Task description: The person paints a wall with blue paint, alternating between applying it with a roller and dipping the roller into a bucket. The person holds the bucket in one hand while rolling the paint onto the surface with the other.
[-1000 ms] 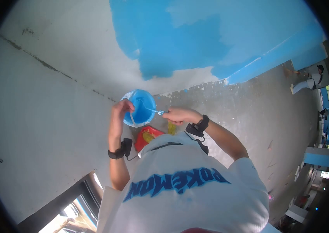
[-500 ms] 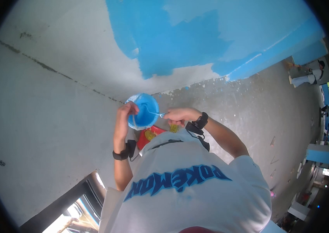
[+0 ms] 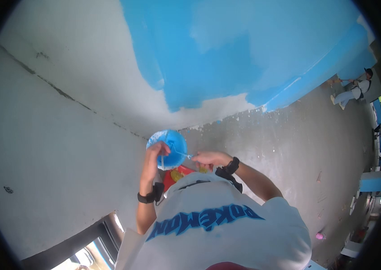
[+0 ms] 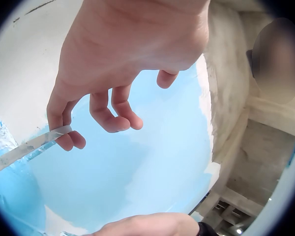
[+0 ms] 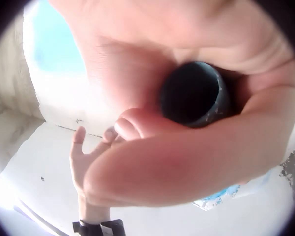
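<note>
In the head view, my left hand is over the near-left rim of a bucket coated in blue paint. The left wrist view shows that hand hooking curled fingers round the bucket's pale strap handle. My right hand grips a tool whose thin metal rod reaches into the bucket; the tool's far end in there is hard to make out. Up close in the right wrist view, the right hand's fingers wrap round a dark, hollow-ended grip.
Behind the bucket rises a wall with a blue painted area beside bare white. A red object with yellow on it lies just below the bucket. Another person stands at the far right. A window opening is at lower left.
The bucket and both hands now sit lower in the head view, as does the blue wall area. Both hands keep their holds. The far person's pose has changed slightly.
</note>
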